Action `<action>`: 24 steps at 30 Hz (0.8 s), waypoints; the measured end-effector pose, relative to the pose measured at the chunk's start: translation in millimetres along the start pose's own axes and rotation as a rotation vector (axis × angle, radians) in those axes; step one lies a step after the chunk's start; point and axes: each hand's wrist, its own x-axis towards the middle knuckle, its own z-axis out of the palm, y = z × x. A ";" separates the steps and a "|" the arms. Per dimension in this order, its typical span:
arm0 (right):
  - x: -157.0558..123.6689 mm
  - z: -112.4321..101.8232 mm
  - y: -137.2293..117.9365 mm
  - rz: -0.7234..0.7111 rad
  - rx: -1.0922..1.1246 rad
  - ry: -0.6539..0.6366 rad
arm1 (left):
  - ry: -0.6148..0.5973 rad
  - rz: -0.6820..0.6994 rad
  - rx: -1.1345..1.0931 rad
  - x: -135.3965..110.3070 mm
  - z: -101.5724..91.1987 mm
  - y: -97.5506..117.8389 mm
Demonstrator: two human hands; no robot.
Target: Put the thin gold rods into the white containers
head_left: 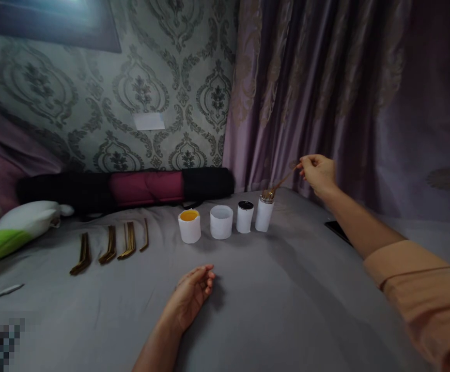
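Observation:
My right hand (316, 173) is raised at the right and pinches the end of a thin brown stick (285, 179). The stick slants down to the mouth of a tall white container (264, 216), where several more brown sticks (268, 194) poke out. Whether its lower end is inside the container I cannot tell. Palm turned up, my left hand (194, 294) rests on the grey sheet with loosely curled fingers and nothing in it. In front of it stand a white cup with a yellow inside (190, 230), a plain white cup (221, 223) and a white container with a dark top (244, 218).
Several bundles of bent brown sticks (81, 253) lie on the grey sheet (248, 320) at the left. Behind them stretches a black and maroon roll (147, 187). A green and white plush toy (19, 227) sits far left; a dark flat object (337, 230) lies under my right forearm.

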 end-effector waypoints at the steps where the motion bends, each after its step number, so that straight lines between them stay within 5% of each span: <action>1: 0.1 1.2 0.2 -0.023 -0.029 0.007 | 0.000 0.001 0.001 0.2 -0.4 -0.3; 7: 1.7 12.8 3.4 -0.124 -0.136 -0.012 | -0.015 0.013 0.002 0.5 -1.5 -1.4; 24: 3.2 38.4 22.2 -0.133 -0.173 -0.170 | -0.014 0.007 -0.008 0.5 -0.7 -0.1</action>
